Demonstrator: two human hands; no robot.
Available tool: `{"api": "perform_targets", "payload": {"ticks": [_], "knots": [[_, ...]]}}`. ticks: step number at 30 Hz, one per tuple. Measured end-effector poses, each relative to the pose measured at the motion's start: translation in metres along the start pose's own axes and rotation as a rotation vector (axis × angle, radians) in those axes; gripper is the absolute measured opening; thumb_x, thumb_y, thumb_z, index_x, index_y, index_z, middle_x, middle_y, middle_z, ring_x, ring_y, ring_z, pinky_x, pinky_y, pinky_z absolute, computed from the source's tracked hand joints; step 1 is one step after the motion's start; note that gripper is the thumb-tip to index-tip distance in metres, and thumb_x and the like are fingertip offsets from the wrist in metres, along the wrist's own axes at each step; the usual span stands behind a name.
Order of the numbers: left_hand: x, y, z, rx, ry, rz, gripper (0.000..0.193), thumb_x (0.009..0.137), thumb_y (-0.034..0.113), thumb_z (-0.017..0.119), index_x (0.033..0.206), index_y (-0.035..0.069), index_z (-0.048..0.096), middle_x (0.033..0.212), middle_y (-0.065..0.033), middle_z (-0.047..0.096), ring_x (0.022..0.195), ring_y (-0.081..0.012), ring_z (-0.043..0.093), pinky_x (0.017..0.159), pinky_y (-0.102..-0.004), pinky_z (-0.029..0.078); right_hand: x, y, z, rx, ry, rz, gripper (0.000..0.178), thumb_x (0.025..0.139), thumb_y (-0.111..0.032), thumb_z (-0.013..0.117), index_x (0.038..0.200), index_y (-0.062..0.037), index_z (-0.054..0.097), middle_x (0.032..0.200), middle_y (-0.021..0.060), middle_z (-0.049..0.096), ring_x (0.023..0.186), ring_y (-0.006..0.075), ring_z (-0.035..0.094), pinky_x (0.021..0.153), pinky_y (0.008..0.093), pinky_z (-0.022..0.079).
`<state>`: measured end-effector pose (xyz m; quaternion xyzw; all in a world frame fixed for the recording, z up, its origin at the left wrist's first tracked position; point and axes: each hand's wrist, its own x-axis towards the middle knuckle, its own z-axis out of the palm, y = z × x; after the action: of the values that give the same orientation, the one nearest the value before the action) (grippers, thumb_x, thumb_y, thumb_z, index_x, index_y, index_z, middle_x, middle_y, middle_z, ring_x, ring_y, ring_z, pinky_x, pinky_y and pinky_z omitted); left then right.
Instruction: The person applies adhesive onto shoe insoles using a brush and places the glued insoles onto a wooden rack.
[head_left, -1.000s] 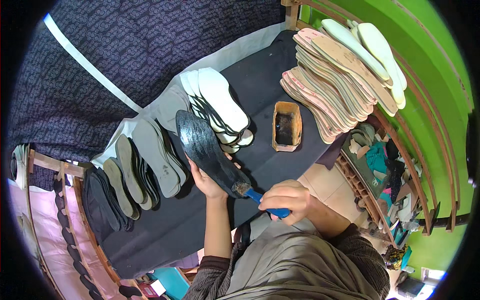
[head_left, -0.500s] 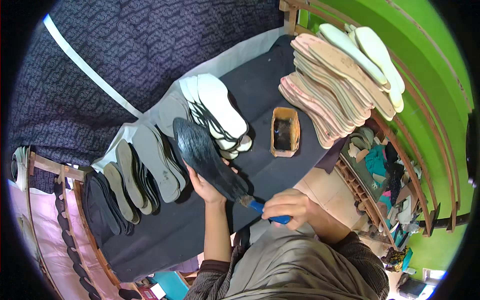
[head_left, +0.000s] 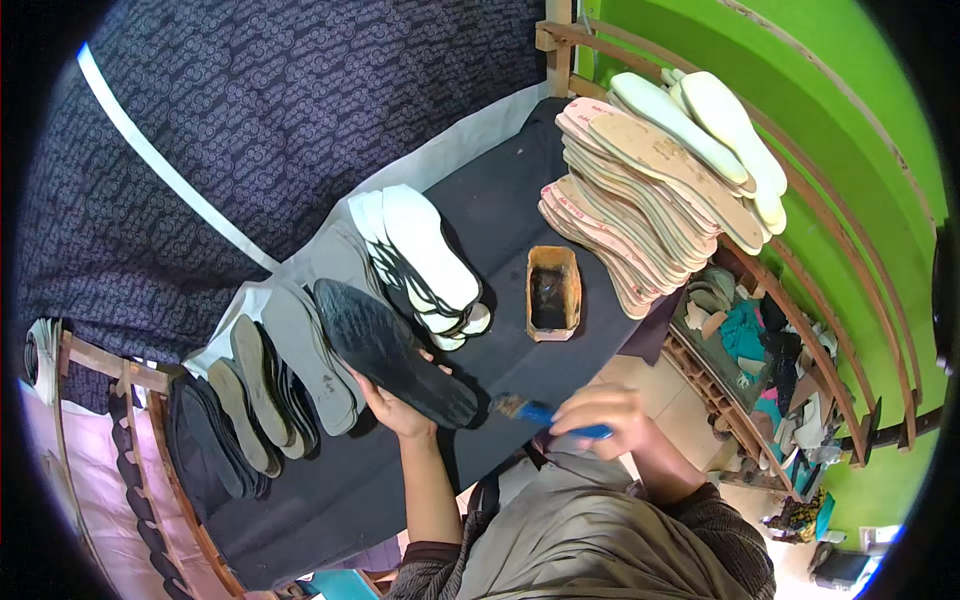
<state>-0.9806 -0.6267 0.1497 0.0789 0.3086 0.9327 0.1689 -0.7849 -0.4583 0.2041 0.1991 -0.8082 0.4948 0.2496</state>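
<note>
Over the dark worktop point(head_left: 500, 215) my left hand point(head_left: 395, 408) cradles a black sole point(head_left: 390, 350) while right-hand fingers point(head_left: 600, 410) clench a blue-handled brush point(head_left: 545, 415); I judge gluing midway, next dipping into the glue tin point(head_left: 552, 292).

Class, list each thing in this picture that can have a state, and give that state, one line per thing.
Black sole: held up on the left hand, tilted.
Brush: gripped in the right hand, bristles off the sole.
Small tub: open, dark inside.
White soles: lying overlapped on the table.
Tan insoles: stacked, fanned out.
Grey soles: laid in an overlapping row.
</note>
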Motion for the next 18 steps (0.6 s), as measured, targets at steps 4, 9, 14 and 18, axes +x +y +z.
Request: {"api": "perform_targets", "payload": {"ticks": [4, 9, 14, 18], "knots": [[-0.001, -0.002, 0.004, 0.005, -0.039, -0.025, 0.060, 0.093, 0.054, 0.022, 0.115, 0.006, 0.051, 0.086, -0.0170, 0.060, 0.075, -0.0293, 0.060, 0.057, -0.0448, 0.053, -0.008, -0.003, -0.021, -0.365, 0.597, 0.048, 0.022, 0.066, -0.001, 0.057, 0.084, -0.0018, 0.068, 0.085, 0.0128, 0.066, 0.082, 0.0265, 0.063, 0.069, 0.0336, 0.052], [-0.003, -0.003, 0.006, -0.033, -0.083, -0.113, 0.060, 0.093, 0.053, 0.024, 0.114, 0.005, 0.051, 0.087, -0.0157, 0.060, 0.076, -0.0284, 0.060, 0.057, -0.0443, 0.054, 0.008, 0.023, -0.023, -0.560, 0.584, 0.246, 0.040, 0.059, 0.013, 0.052, 0.092, -0.0044, 0.066, 0.097, 0.0137, 0.060, 0.083, 0.0275, 0.063, 0.072, 0.0337, 0.052], [-0.012, 0.000, 0.019, 0.002, -0.089, -0.200, 0.059, 0.094, 0.053, 0.026, 0.114, 0.004, 0.051, 0.087, -0.0159, 0.059, 0.076, -0.0295, 0.060, 0.053, -0.0446, 0.054, 0.006, 0.057, -0.022, -0.702, 0.369, 0.277, 0.046, 0.061, 0.011, 0.056, 0.101, -0.0100, 0.064, 0.104, 0.0104, 0.060, 0.095, 0.0290, 0.061, 0.077, 0.0367, 0.052], [-0.031, -0.001, 0.045, -0.142, -0.183, -0.266, 0.062, 0.094, 0.054, 0.023, 0.115, 0.002, 0.050, 0.091, -0.0162, 0.057, 0.077, -0.0313, 0.057, 0.054, -0.0456, 0.053, -0.002, 0.052, -0.028, -0.807, 0.231, 0.341, 0.052, 0.065, 0.004, 0.058, 0.114, -0.0110, 0.057, 0.116, 0.0112, 0.057, 0.114, 0.0295, 0.051, 0.099, 0.0423, 0.041]]}}
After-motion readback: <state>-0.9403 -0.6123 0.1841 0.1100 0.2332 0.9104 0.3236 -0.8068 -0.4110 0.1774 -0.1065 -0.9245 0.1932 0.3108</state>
